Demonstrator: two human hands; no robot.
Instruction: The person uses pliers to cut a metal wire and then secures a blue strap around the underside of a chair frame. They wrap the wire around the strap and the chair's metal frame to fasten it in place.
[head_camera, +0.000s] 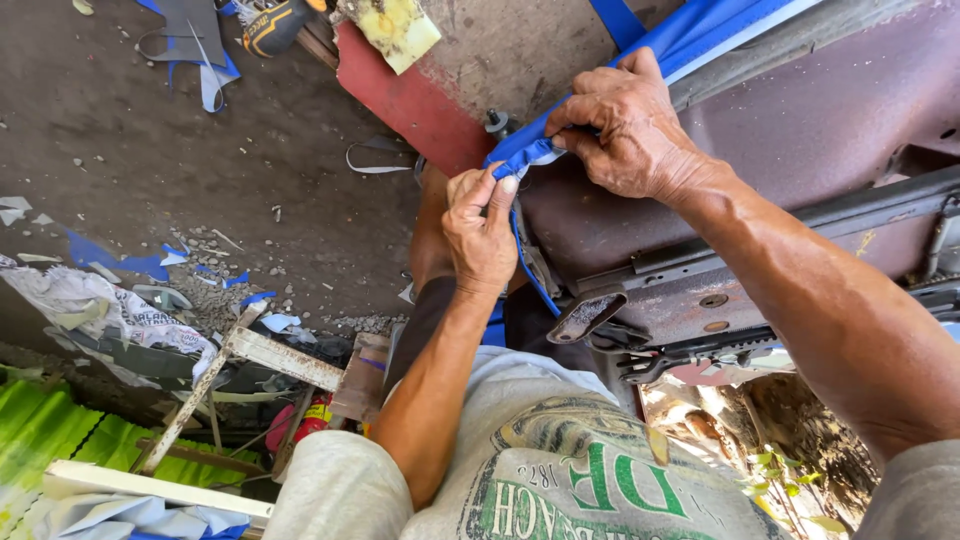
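Blue cover (640, 45) is seen stretched over the edge of a rusty seat base (800, 130), upturned before the person. Its folded corner is pinched between thumb and fingers of the left hand (482, 232), pressed together just below the fold. The same edge is gripped by the right hand (625, 130), fingers curled shut on the fabric. Metal rails (700, 290) are shown beneath. Blue scraps (120, 262) are scattered on the ground.
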